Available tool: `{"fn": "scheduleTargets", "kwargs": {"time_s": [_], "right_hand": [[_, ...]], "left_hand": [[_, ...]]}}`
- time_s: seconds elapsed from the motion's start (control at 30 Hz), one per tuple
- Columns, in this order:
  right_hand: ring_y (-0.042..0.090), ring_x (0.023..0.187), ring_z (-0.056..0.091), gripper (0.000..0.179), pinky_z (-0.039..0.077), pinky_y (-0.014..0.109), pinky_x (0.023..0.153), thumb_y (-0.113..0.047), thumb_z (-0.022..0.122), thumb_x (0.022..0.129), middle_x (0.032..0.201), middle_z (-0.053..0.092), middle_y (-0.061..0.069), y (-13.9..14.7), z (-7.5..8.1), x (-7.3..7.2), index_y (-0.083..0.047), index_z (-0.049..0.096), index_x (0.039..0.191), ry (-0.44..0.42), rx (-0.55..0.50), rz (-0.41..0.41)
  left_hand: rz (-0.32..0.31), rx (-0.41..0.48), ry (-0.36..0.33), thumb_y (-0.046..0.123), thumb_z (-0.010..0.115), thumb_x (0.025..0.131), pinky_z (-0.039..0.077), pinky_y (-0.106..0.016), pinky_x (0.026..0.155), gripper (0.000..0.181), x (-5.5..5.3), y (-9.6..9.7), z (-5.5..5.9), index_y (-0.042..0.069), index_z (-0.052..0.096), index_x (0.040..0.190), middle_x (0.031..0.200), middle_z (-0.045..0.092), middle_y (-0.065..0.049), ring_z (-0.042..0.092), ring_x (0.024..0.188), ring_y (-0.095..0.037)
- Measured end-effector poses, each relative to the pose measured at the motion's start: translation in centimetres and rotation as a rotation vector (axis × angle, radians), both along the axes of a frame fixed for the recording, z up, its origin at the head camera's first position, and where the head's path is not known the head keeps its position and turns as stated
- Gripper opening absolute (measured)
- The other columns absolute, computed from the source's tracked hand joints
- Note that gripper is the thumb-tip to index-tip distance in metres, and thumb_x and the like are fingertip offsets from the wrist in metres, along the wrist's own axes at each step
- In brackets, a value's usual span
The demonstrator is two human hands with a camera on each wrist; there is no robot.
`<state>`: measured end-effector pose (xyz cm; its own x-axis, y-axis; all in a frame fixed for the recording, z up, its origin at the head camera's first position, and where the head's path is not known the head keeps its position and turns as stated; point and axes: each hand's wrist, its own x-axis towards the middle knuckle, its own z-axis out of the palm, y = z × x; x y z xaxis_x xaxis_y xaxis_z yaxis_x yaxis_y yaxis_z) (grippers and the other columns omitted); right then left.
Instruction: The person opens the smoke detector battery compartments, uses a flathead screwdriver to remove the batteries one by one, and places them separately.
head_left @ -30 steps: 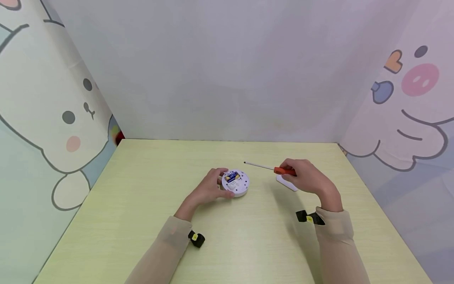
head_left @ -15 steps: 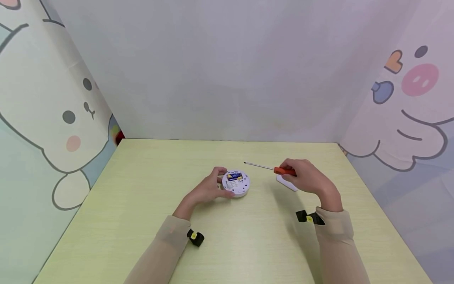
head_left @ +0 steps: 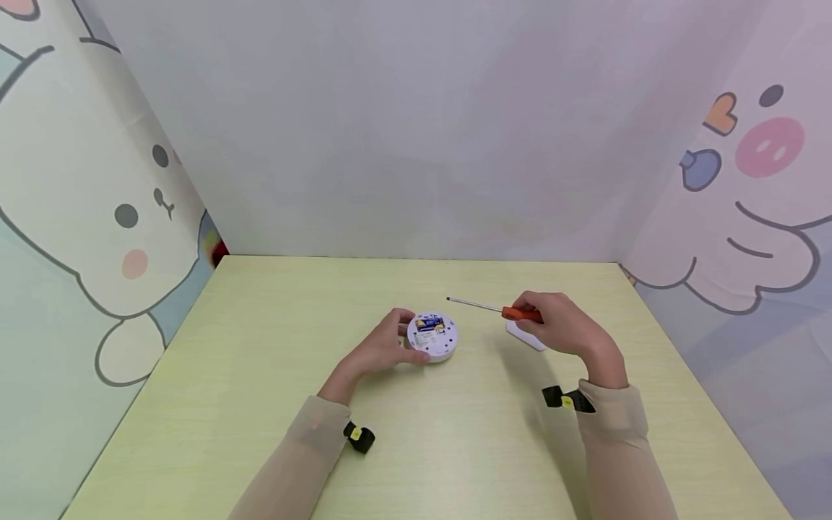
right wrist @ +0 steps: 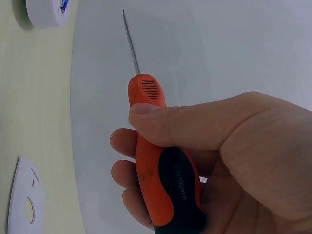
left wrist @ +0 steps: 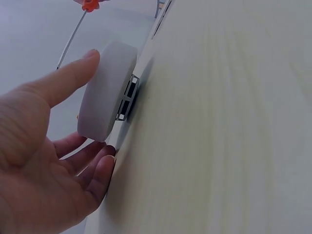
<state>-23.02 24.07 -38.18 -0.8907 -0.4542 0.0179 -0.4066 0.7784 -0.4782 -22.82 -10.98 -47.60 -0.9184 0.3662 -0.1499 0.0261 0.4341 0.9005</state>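
A round white smoke alarm point(head_left: 432, 338) lies with its open battery bay facing up, and a blue and yellow battery shows in it. My left hand point(head_left: 385, 345) holds its rim from the left; in the left wrist view, the thumb presses one side and the fingers curl below. Slotted vents point(left wrist: 127, 98) face the table there. Gripped in my right hand point(head_left: 560, 323) is a screwdriver point(right wrist: 155, 170) with an orange and black handle. Its thin metal shaft points left, the tip held in the air above and to the right of the alarm.
A flat white plate point(head_left: 525, 335) with a round hole lies on the pale wooden table point(head_left: 442, 440), partly covered by my right hand in the head view. A plain pale backdrop point(head_left: 416, 144) rises behind the table, with cartoon-printed cloth point(head_left: 78, 238) at both sides.
The smoke alarm has turned slightly clockwise under my left hand and shifted a touch to the right. My right hand and the screwdriver have stayed in place.
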Motion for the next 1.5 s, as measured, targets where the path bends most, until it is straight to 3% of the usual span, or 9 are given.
{"fn": "scheduleTargets", "kwargs": {"time_s": [0.33, 0.9, 1.17, 1.5], "right_hand": [[0.016, 0.081, 0.062, 0.012, 0.054, 0.038, 0.078, -0.008, 0.072, 0.1, 0.098, 0.074, 0.0, -0.2, 0.0, -0.1, -0.01, 0.074, 0.112, 0.014, -0.013, 0.012], [0.014, 0.077, 0.059, 0.014, 0.052, 0.034, 0.074, -0.008, 0.072, 0.101, 0.097, 0.073, -0.001, -0.5, 0.1, 0.4, -0.01, 0.073, 0.115, 0.008, -0.005, 0.026], [0.014, 0.078, 0.06, 0.015, 0.052, 0.035, 0.075, -0.011, 0.071, 0.102, 0.098, 0.073, 0.001, -0.6, 0.0, 0.5, -0.013, 0.072, 0.117, -0.016, -0.021, 0.035], [0.013, 0.073, 0.054, 0.014, 0.049, 0.031, 0.067, -0.004, 0.069, 0.102, 0.097, 0.068, 0.0, -0.7, 2.2, -0.2, -0.008, 0.068, 0.115, 0.019, 0.08, 0.121]], "left_hand": [[-0.01, -0.023, 0.028, 0.029, 0.094, 0.083, 0.048, -0.048, 0.11, 0.087, -0.3, -0.3, -0.4, 0.01, 0.045, 0.153, 0.142, 0.056, -0.006, 0.057, 0.13, -0.026], [-0.019, -0.038, 0.016, 0.03, 0.092, 0.085, 0.048, -0.049, 0.11, 0.087, -0.3, -0.3, -0.8, 0.015, 0.044, 0.157, 0.143, 0.06, -0.005, 0.057, 0.13, -0.024], [-0.028, -0.055, 0.023, 0.031, 0.091, 0.087, 0.049, -0.048, 0.109, 0.085, -0.2, -0.4, -0.5, 0.016, 0.046, 0.157, 0.142, 0.061, -0.005, 0.058, 0.129, -0.024], [-0.041, -0.059, 0.035, 0.031, 0.091, 0.087, 0.05, -0.047, 0.108, 0.086, -0.2, -0.5, -0.4, 0.015, 0.046, 0.158, 0.141, 0.061, -0.005, 0.058, 0.127, -0.023]]}}
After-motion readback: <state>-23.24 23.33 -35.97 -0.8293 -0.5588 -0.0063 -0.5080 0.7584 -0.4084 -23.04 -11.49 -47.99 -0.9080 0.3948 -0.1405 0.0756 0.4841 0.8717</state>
